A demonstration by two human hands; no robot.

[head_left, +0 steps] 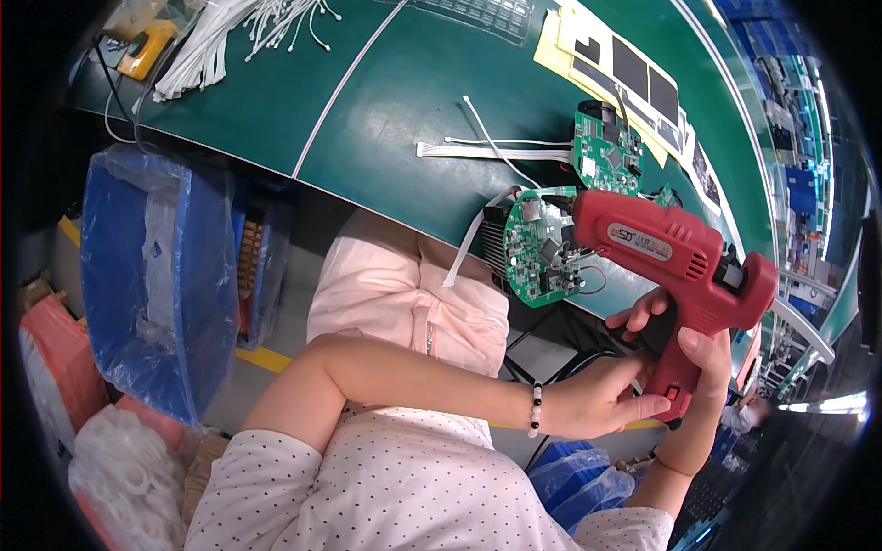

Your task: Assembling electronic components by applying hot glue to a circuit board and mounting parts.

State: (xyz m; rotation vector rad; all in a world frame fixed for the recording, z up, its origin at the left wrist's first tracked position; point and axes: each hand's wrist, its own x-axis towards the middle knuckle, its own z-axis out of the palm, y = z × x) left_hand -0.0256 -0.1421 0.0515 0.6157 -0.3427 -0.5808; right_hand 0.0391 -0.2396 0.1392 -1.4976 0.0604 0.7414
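Observation:
A red hot glue gun (pixel 652 243) is held in both my hands at the right, its nozzle pointing left at a green circuit board (pixel 542 248). My right hand (pixel 707 363) wraps the handle, its fingers by the trigger. My left hand (pixel 593 399), with a beaded bracelet at the wrist, grips the lower end of the handle. The near board sits at the table's front edge, with a black finned part (pixel 493 243) at its left side. Just beyond lies a second green board (pixel 611 151) bearing a round black part. White cables (pixel 496 151) run left from the boards.
The green table (pixel 395 101) spans the far side. A bundle of white cables (pixel 211 46) lies at its far left, near a yellow-and-black object (pixel 147 48). Papers with black pieces (pixel 634 73) lie at the far right. A plastic-lined blue bin (pixel 161 275) stands left of my legs.

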